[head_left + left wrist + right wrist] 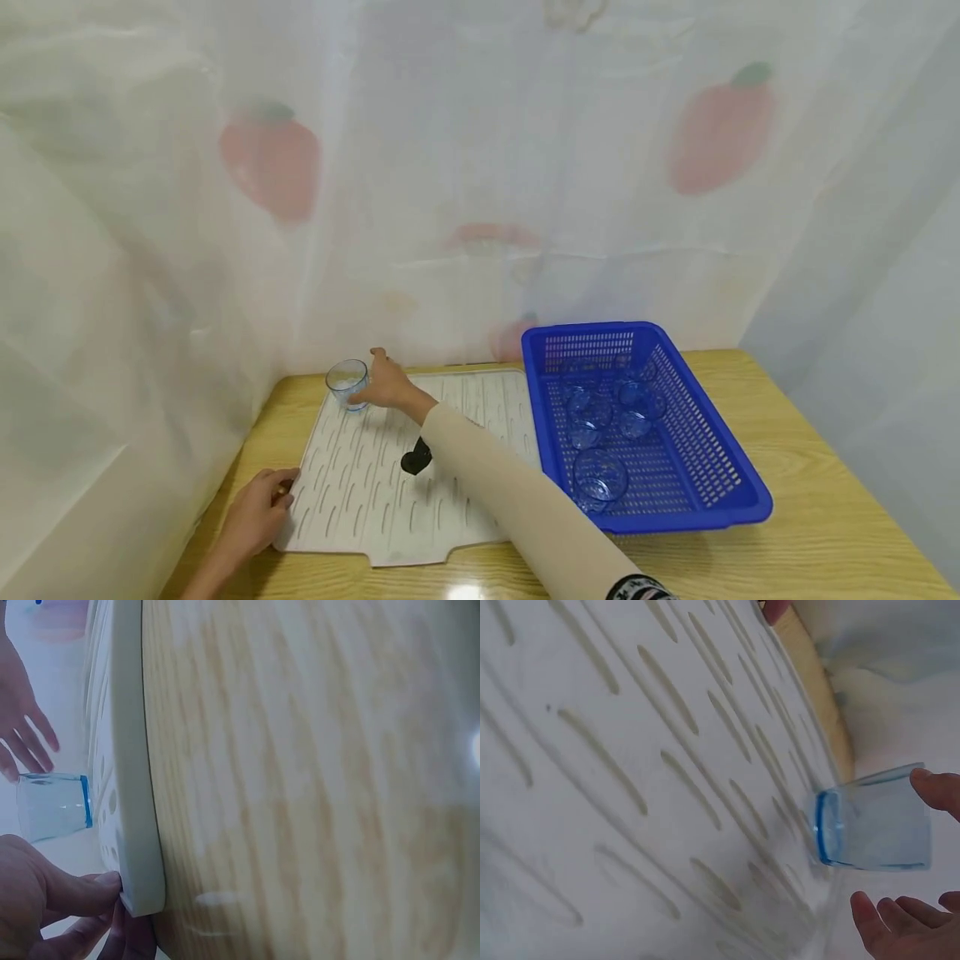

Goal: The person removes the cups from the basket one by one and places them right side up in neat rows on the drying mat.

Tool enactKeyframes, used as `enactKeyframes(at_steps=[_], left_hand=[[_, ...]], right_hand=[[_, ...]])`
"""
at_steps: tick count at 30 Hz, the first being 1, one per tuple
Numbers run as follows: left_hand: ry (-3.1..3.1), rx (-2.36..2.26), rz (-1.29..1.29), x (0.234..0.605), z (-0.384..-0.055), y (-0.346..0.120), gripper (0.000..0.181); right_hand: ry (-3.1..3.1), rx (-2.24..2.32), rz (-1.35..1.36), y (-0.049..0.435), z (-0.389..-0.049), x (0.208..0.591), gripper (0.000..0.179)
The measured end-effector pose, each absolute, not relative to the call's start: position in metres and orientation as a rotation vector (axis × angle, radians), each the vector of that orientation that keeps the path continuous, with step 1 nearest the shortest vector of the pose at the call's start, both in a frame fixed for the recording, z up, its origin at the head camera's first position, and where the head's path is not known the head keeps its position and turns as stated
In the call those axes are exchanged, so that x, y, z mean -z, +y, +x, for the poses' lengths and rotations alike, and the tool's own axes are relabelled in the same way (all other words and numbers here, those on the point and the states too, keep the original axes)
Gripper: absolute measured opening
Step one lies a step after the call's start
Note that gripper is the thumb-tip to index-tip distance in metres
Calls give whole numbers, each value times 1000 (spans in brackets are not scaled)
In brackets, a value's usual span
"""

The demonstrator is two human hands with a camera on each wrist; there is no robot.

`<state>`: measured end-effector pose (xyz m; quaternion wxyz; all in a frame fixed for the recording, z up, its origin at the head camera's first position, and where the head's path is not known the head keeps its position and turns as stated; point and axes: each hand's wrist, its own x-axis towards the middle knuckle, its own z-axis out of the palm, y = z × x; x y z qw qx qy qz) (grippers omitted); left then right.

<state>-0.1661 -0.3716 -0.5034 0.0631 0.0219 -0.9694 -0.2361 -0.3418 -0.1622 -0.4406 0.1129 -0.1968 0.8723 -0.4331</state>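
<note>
A clear blue-tinted glass (347,386) stands upright at the far left corner of a pale slotted draining board (408,517). Around its right side is my right hand (390,387), thumb and fingers spread. In the right wrist view the thumb comes up to the rim of the glass (874,817), while the fingers (900,922) stay apart from it. My left hand (255,512) pinches the board's near left edge. The left wrist view shows that thumb (86,892) on top of the edge, with fingertips partly hidden below.
To the right of the board stands a blue plastic basket (731,492) with several clear glasses (600,475) inside. Both rest on a wood-grain table (810,475). White curtains with fruit prints hang behind and on both sides. My right forearm crosses over the board.
</note>
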Motion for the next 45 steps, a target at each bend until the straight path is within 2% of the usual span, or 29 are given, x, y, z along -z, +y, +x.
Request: enactKeyframes(at_steps=[11, 22, 30, 45], left_hand=[[-2966, 739, 81, 505, -172, -379, 39], [-3013, 773, 99, 503, -176, -384, 41], [-3009, 747, 100, 501, -176, -387, 39], [-3053, 771, 123, 506, -179, -393, 40]], right_hand=[[2575, 1211, -876, -115, -335, 393, 101], [2475, 1236, -1043, -65, -304, 357, 98], [2419, 1244, -1173, -23, -276, 342, 95], [2427, 1366, -1159, 79, -245, 344, 93]])
